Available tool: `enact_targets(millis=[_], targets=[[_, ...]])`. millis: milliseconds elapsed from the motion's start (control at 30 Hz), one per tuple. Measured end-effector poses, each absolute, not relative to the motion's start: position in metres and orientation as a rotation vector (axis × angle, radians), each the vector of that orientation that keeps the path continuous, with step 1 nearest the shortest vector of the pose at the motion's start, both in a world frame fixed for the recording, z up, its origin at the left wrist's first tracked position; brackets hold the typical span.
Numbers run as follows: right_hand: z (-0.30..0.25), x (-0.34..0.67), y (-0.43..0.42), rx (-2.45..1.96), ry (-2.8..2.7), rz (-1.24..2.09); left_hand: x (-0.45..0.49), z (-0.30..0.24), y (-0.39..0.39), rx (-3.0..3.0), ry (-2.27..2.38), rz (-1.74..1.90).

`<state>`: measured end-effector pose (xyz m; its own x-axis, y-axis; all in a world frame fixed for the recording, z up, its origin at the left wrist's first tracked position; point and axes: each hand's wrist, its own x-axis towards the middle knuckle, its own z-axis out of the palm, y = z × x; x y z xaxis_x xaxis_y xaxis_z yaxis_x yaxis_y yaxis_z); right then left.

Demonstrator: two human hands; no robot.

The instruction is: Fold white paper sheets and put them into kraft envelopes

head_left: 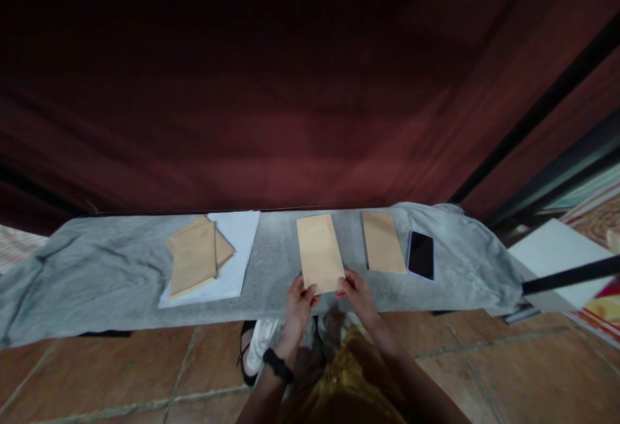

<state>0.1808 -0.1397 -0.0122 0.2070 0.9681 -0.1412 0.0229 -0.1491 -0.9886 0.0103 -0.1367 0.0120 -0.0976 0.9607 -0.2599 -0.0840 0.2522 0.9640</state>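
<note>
A brown paper envelope [320, 250] is held in front of me, over the middle of the grey cloth. My left hand [300, 298] pinches its lower left corner, thumb on top. At the lower right corner my right hand [355, 290] grips it the same way. To the right, another brown envelope [384, 242] lies flat on the cloth, apart from my hands. On the left, several brown envelopes [194, 259] overlap on a stack of white paper [242, 243].
The grey cloth [126, 256] covers a narrow table. A phone [421, 256] with a dark screen lies near its right end. Behind hangs a dark red curtain [290, 121]. Black metal bars [542, 111] rise at the right. A white board [559, 259] sits beyond the right end.
</note>
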Motion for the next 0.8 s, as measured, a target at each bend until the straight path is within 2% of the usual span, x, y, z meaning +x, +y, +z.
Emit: enact_targets(millis=[167, 233, 333, 467, 800], targets=[[-0.02, 0.191, -0.141, -1.57, -1.4, 0.534, 0.012, 0.006, -0.128, 1.234, 1.551, 0.993], [-0.021, 0.191, -0.14, -1.559, -1.589, 0.419, 0.013, 0.005, -0.133, 1.463, 1.701, 0.865], [-0.021, 0.185, -0.128, -1.503, -1.907, 0.373, 0.014, 0.004, -0.14, 1.684, 1.83, 0.675], [-0.021, 0.177, -0.09, -1.544, -2.158, 0.248, 0.012, 0.003, -0.139, 1.8, 1.775, 0.669], [-0.012, 0.178, 0.002, -1.836, -2.133, 0.23, 0.001, 0.003, -0.122, 1.72, 1.666, 0.629]])
